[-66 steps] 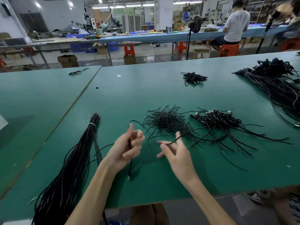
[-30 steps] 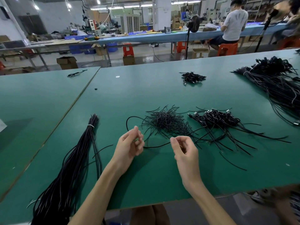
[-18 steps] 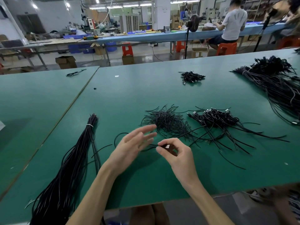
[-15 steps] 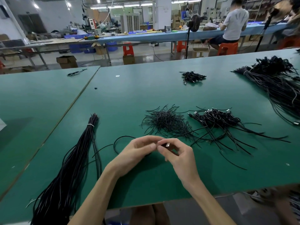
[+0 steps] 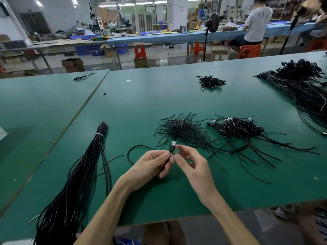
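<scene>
The hands meet at the near middle of the green surface [image 5: 138, 103]. The left hand [image 5: 150, 164] pinches a black cable [image 5: 131, 151] between thumb and forefinger, right at the base of its plug [image 5: 172, 146]. The plug stands above the fingertips, its metal end tipped toward 1 o'clock. The right hand [image 5: 193, 165] comes in from 4 o'clock with its fingers curled. Its thumb and forefinger are closed on the same spot, touching the left fingertips. From the left hand the cable runs out toward 9 o'clock and lies on the surface in 1 open loop.

Taking the hands as the dial's centre, a loose heap [image 5: 182, 129] of short thin black wires lies near at 12 o'clock. At 2 o'clock, just beside that heap, sits a pile [image 5: 237, 128] of coiled cables with metal plugs showing and loose tails fanning toward 4 o'clock. At 8 o'clock a long bundle [image 5: 77, 174] of black cables stretches from the near edge toward 12 o'clock, cinched near its far end by 1 white band [image 5: 99, 134]. Well apart at 1 o'clock lies a small knot [image 5: 210, 81] of cables. Farther out at 2 o'clock, by the right edge, spreads a big mass [image 5: 304, 89] of cables. Beyond, at 1 o'clock, a person [image 5: 256, 23] in a grey shirt sits on an orange stool [image 5: 249, 50] at a blue surface [image 5: 159, 38], back turned.
</scene>
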Action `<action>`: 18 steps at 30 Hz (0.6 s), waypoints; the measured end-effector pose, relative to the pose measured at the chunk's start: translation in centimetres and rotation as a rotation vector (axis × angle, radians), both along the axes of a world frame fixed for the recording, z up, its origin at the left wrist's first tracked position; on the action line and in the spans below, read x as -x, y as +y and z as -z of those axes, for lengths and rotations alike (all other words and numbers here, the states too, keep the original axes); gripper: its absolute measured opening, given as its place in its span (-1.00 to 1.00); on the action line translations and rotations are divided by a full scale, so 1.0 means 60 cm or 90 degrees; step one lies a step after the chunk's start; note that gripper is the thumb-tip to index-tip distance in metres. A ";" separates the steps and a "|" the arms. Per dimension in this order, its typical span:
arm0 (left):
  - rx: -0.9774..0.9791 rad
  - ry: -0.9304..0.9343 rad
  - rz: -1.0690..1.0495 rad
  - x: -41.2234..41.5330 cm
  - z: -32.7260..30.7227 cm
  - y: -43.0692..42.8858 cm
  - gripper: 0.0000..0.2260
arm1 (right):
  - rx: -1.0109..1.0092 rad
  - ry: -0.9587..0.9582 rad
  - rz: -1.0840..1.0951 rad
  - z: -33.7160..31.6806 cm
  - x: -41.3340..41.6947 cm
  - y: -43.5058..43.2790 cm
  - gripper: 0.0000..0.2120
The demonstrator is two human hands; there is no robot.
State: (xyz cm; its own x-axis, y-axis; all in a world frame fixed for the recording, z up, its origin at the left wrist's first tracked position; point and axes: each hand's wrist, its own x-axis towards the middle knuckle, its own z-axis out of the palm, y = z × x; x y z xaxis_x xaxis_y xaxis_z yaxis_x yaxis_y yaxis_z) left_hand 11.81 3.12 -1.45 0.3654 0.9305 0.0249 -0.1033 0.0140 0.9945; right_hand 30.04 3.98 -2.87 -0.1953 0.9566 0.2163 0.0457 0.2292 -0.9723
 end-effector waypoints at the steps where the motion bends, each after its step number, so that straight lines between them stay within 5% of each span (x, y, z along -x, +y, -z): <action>1: 0.017 -0.045 -0.001 0.000 -0.001 0.000 -0.73 | 0.001 -0.027 -0.028 0.001 0.002 0.000 -0.71; 10: 0.101 -0.414 0.024 0.019 -0.011 0.006 -0.81 | -0.014 -0.234 -0.206 0.009 0.009 -0.006 -0.54; 14: 0.112 -0.462 0.009 0.015 -0.015 0.006 -0.75 | -0.066 -0.413 -0.220 0.017 0.010 -0.006 -0.33; 18: 0.123 -0.472 0.013 0.007 -0.018 0.001 -0.82 | -0.141 -0.439 -0.231 0.012 0.014 -0.006 -0.27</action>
